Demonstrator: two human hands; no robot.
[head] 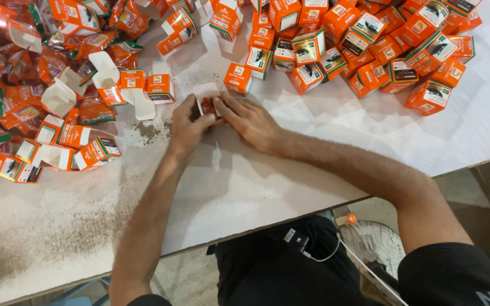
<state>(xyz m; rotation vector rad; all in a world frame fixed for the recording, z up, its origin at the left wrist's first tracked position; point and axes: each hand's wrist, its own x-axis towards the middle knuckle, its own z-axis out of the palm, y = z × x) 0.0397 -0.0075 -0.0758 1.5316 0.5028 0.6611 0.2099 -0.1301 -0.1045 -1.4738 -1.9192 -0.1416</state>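
Observation:
My left hand [186, 129] and my right hand [249, 120] meet over the middle of the white table [290, 170]. Together they grip a small orange carton [206, 102] with its white flap standing open on the far side. My fingers cover most of the carton, so its contents are hidden. A closed orange carton [237, 78] stands just beyond my right hand.
Open cartons with white flaps [75, 136] and crinkled orange wrappers [7, 68] crowd the left side. A heap of closed orange cartons [370, 45] fills the far right. Brown dust [151, 131] speckles the table. A white fan [378, 241] stands on the floor below the table edge.

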